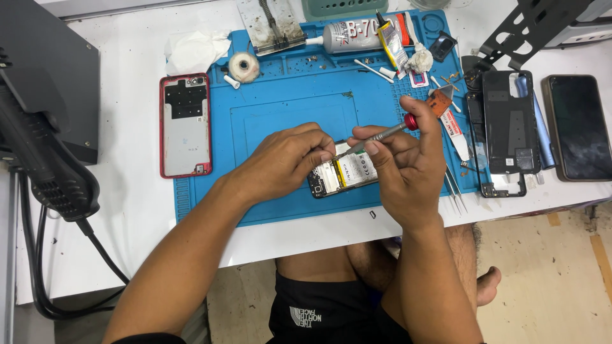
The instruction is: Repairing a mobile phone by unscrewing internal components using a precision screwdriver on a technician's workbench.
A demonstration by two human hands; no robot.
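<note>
Right hand pinches a red-capped screwdriver tip-down into the opened phone just beneath it, while my left hand presses the phone's near edge flat against the blue mat so it can't skate.

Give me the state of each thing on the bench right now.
Opened phone: back off, insides showing, flat on the blue mat.
Screwdriver: held in right hand, tip down at the phone.
Left hand: fingers pressing on the phone.
Red back cover: detached, inner side up.
Glue tube: lying down.
Dark phone: screen off.
</note>
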